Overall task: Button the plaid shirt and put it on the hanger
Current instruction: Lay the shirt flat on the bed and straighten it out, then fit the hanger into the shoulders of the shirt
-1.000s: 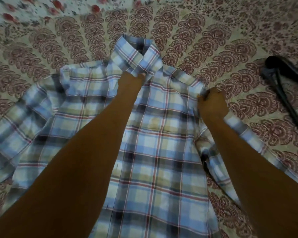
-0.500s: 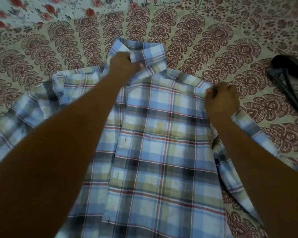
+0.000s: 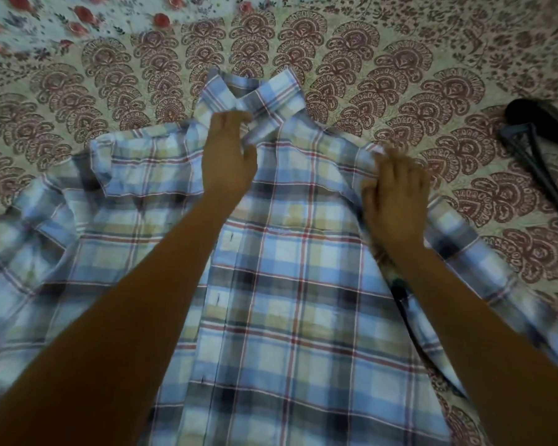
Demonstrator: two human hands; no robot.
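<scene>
Barely started: plaid shirt (image 3: 303,284) looks unbuttoned, left hand (image 3: 229,156) fingers pinch collar (image 3: 271,94), right hand (image 3: 397,188) grip blurred, cannot tell, hanger (image 3: 525,112) untouched at 2 o'clock.

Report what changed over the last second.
The left hand moved up from the collar's base onto the collar front of the plaid shirt, pinching it. The right hand, earlier a fist on the shoulder, now lies with straighter fingers there, blurred. Shirt still flat on the bedsheet; hanger unmoved.
</scene>
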